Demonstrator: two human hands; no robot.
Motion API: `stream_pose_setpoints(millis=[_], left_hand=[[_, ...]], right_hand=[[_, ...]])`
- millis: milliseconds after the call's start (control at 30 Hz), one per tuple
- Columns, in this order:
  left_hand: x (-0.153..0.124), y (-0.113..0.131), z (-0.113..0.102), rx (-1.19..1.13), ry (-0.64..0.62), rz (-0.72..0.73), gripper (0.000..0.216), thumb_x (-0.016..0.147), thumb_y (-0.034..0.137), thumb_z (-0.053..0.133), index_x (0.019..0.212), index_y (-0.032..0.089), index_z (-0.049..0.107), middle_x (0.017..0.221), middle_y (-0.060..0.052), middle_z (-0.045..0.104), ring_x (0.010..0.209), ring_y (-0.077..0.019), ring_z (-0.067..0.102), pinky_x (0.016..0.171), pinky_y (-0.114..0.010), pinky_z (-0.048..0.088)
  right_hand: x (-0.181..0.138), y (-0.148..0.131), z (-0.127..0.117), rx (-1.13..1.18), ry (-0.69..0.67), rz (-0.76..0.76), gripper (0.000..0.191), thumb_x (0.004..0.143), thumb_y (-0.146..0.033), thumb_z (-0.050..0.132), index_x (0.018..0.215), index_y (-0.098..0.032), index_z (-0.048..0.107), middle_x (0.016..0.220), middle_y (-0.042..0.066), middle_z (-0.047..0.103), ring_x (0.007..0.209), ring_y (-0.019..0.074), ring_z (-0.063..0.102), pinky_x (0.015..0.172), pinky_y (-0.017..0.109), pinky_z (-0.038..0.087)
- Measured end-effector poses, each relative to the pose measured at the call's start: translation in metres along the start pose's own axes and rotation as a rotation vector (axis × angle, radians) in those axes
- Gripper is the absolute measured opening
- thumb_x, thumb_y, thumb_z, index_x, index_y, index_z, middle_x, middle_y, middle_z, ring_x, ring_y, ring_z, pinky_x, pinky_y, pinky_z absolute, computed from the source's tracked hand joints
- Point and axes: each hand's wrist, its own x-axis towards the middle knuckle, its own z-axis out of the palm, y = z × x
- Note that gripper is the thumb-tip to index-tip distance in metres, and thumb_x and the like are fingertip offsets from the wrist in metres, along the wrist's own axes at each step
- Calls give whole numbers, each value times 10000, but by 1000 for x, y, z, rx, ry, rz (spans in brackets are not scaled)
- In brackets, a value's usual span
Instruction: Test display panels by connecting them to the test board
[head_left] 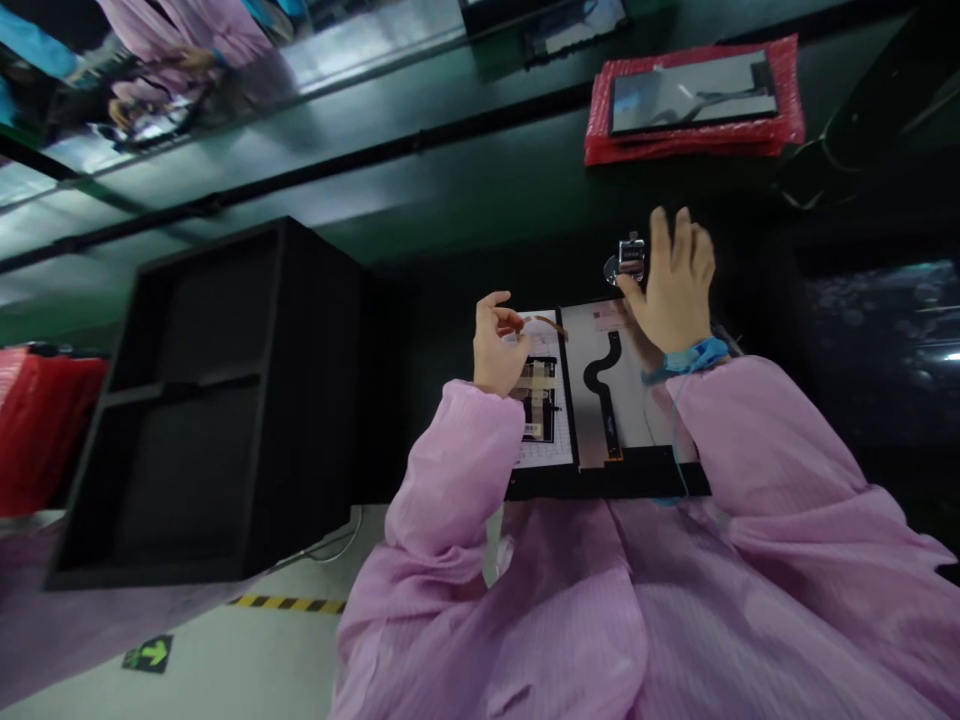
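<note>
My left hand (501, 350) is closed, its fingers curled at the end of a thin orange-brown strip (553, 324). Beneath it lies a white printed sheet (564, 448) carrying a black circuit part (541, 400) with tan tape across it. To the right is a pale panel (643, 400) with a black edge and a curved black flex cable (604, 390). My right hand (677, 280) has its fingers stretched out over the panel's far edge. Its thumb is at a small chrome tally counter (631, 257). A blue band circles the right wrist.
A black divided box (300, 400) stands to the left. Red bubble wrap (600, 150) holds a screen (694, 92) at the back right; more red wrap (45, 420) is at far left. A dark post (862, 120) rises at right. Another person (195, 40) works across the bench.
</note>
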Motion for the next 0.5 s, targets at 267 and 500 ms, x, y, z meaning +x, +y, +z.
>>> stream_pose_setpoints(millis=[267, 500], left_hand=[[5, -10, -5, -274, -59, -84, 459, 895, 286, 667, 1317, 276, 487, 926, -11, 597, 901, -172, 670, 809, -333, 576], [5, -1, -3, -271, -105, 39, 120, 884, 312, 692, 955, 215, 692, 828, 2, 622, 747, -120, 628, 696, -271, 550]], right_hand=[[-53, -23, -35, 92, -381, -245, 641, 946, -432, 507, 1491, -120, 383, 1392, 189, 521, 1339, 367, 449, 1100, 564, 401], [-82, -36, -28, -56, -532, -323, 778, 893, -400, 635, 1531, -95, 310, 1535, 270, 360, 1453, 428, 317, 1126, 598, 373]])
